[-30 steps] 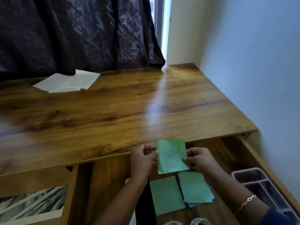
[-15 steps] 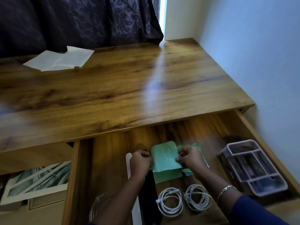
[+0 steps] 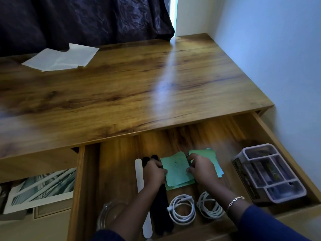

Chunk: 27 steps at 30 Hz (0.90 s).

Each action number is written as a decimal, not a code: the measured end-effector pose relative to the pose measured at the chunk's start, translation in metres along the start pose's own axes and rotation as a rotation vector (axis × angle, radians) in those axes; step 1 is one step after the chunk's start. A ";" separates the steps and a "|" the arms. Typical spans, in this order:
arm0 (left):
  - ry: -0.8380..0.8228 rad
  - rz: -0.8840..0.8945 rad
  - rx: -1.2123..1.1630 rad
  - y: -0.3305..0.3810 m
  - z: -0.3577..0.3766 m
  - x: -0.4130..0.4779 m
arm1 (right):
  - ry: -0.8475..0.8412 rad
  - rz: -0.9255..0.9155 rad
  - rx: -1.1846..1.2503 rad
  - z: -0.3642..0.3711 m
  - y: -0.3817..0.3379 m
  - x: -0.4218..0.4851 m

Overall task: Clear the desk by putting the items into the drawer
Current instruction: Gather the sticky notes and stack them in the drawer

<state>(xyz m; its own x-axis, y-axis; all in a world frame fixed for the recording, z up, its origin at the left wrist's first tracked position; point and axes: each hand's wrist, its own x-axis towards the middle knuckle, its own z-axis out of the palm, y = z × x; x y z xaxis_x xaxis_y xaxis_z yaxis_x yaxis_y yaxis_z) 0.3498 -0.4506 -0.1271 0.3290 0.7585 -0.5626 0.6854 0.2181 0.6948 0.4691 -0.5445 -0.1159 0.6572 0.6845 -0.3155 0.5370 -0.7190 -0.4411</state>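
Scanning from the desktop's far left corner, we find white paper sheets point(image 3: 60, 58) lying flat on the desk point(image 3: 156, 84), just below a dark curtain point(image 3: 86, 18). Under the desk's near edge, at left, a lower compartment shows a striped print point(image 3: 41, 186).

In the open drawer point(image 3: 118, 162), by its front left corner, sits a clear glass dish point(image 3: 107, 214), partly hidden by our left forearm. Beside it a white flat stick point(image 3: 139, 174) and black strips point(image 3: 161, 206) lie lengthwise.

Our left hand point(image 3: 153, 173) curls its fingers round the left edge of a green note point(image 3: 176, 168), and our right hand point(image 3: 202, 169) pinches the right edge between thumb and fingers. The note sits low over the drawer's middle, above more green notes point(image 3: 208, 154); we cannot tell whether it touches them.

Two coiled white cables point(image 3: 181, 208) lie side by side near the front edge. A grey divided organiser tray point(image 3: 267, 173) stands against the drawer's right wall.
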 end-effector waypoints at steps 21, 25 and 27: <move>-0.173 0.646 0.990 0.009 0.030 0.006 | -0.288 -0.289 -0.523 -0.039 0.050 0.014; -0.188 0.732 1.000 0.010 0.023 0.008 | -0.309 -0.361 -0.584 -0.040 0.049 0.021; -0.204 0.758 1.012 0.011 0.020 0.007 | -0.321 -0.393 -0.612 -0.039 0.049 0.022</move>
<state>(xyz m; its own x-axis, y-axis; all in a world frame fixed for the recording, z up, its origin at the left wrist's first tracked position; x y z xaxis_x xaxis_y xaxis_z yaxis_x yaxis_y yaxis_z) 0.3725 -0.4549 -0.1327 0.8841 0.3602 -0.2978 0.4403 -0.8557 0.2719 0.5310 -0.5695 -0.1114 0.2248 0.8360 -0.5006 0.9544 -0.2924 -0.0597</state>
